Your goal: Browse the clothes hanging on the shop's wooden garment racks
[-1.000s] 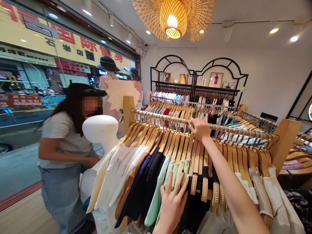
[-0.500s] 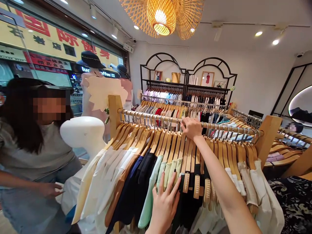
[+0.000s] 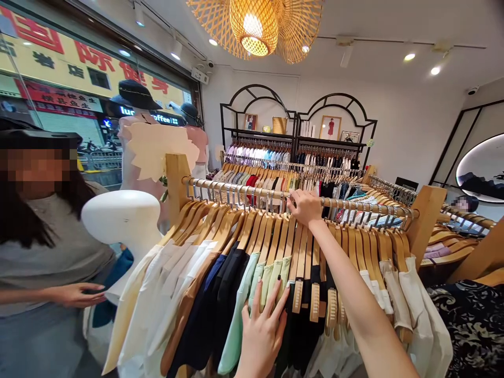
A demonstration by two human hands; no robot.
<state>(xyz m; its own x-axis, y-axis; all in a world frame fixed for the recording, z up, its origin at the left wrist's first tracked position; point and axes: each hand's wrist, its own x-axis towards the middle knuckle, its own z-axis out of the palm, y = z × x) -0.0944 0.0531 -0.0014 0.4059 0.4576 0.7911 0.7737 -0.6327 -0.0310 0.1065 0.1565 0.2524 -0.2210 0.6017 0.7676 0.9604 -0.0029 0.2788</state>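
My right hand (image 3: 305, 206) reaches up to the wooden clothes rail (image 3: 350, 203), its fingers curled over it among the metal hanger hooks; whether it also grips a hook is hidden. Lower down, my left hand (image 3: 263, 328) lies with fingers spread against light green garments (image 3: 271, 278). Wooden hangers (image 3: 278, 233) crowd the rail. Left of that hand hang a mint green garment (image 3: 235, 331), dark navy and black ones (image 3: 210, 315), a brown one and several white and cream tops (image 3: 151, 299). On its right are clip hangers (image 3: 315, 302) with black and white clothes.
A person (image 3: 43, 247) in a grey top stands at the left, one hand held out near a white rounded form (image 3: 122, 212). Wooden posts (image 3: 177, 184) hold the rail's ends. More loaded racks (image 3: 252, 176) stand behind, and a patterned black garment (image 3: 468, 320) hangs at right.
The view has shifted slightly, moving the rack a little left in it. The other person has moved left in view, with a hand raised. My hands keep their places on the rail and garments.
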